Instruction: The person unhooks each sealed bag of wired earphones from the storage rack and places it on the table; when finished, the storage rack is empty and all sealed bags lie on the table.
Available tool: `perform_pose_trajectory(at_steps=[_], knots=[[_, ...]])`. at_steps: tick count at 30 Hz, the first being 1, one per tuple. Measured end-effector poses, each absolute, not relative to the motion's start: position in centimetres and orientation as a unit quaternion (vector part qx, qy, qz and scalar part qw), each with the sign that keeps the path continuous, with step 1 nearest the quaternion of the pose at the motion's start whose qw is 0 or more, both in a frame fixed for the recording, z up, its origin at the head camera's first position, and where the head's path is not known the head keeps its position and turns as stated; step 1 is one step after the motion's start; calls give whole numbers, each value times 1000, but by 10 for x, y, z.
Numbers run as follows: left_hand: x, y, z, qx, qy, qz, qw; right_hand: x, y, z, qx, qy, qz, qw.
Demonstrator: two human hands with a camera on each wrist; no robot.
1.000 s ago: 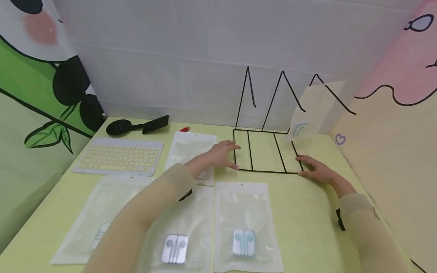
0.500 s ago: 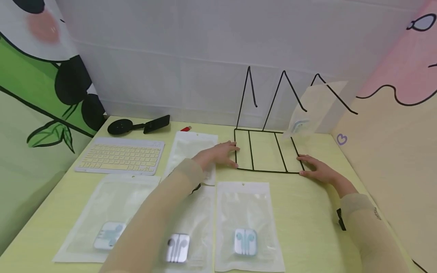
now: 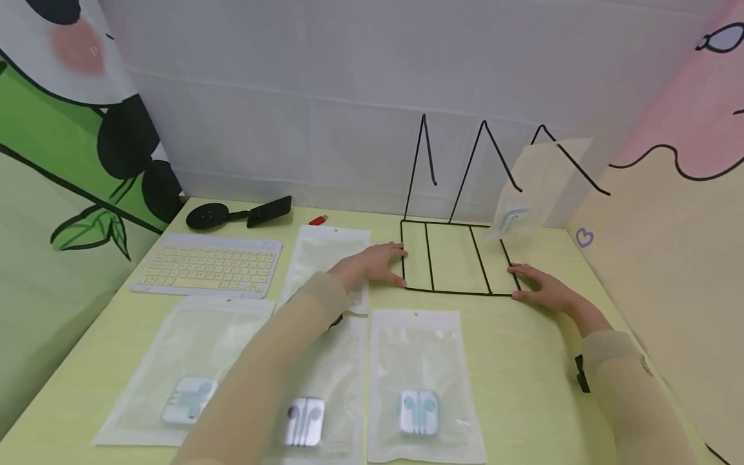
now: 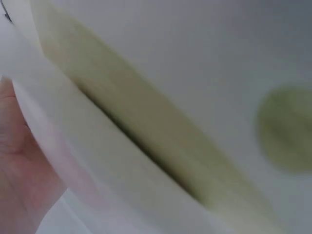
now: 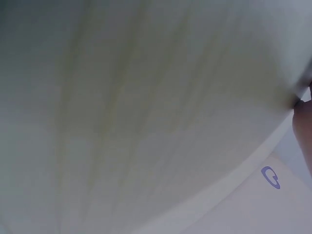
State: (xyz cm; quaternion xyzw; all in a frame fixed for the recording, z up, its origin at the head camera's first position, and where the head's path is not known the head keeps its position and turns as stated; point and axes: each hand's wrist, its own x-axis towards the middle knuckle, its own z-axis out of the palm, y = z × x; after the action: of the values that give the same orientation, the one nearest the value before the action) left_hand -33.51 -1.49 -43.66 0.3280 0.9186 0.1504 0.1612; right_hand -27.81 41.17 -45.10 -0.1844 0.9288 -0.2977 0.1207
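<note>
A black wire display rack with three raised hooks stands at the back right of the table. My left hand touches the left side of its base, fingers and thumb spread. At the opposite side, my right hand rests its fingers and thumb against the base near the front corner. From the right hook hangs a translucent zip bag with a pale blue item inside. In the left wrist view my palm shows at the edge; the right wrist view catches only part of my hand. Both wrist views are blurred.
Flat bags of earphones lie in front: one right, one middle, one left. Another bag lies partly under my left arm. A white keyboard, a black folding stand and a red USB stick sit behind.
My left wrist and forearm have shifted to the right, uncovering more of the left bag's earphones. The right hand stays against the rack. The view has turned slightly.
</note>
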Motion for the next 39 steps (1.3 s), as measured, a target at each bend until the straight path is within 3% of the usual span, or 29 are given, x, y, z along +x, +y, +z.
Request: perform_pose_trajectory(at_steps=[11, 16, 24, 32, 39], knots=[[-333, -9, -435, 326, 922, 131, 165, -270, 416, -439, -134, 931, -320, 114], [-334, -9, -435, 321, 924, 121, 167, -267, 418, -424, -117, 921, -365, 63], [-334, -10, -434, 322, 923, 125, 172, -269, 416, -399, -42, 915, -396, -66], [-335, -13, -434, 312, 927, 124, 170, -293, 405, -361, -24, 858, -495, -136], [-335, -12, -430, 313, 924, 129, 175, -316, 398, -334, 5, 836, -524, -164]])
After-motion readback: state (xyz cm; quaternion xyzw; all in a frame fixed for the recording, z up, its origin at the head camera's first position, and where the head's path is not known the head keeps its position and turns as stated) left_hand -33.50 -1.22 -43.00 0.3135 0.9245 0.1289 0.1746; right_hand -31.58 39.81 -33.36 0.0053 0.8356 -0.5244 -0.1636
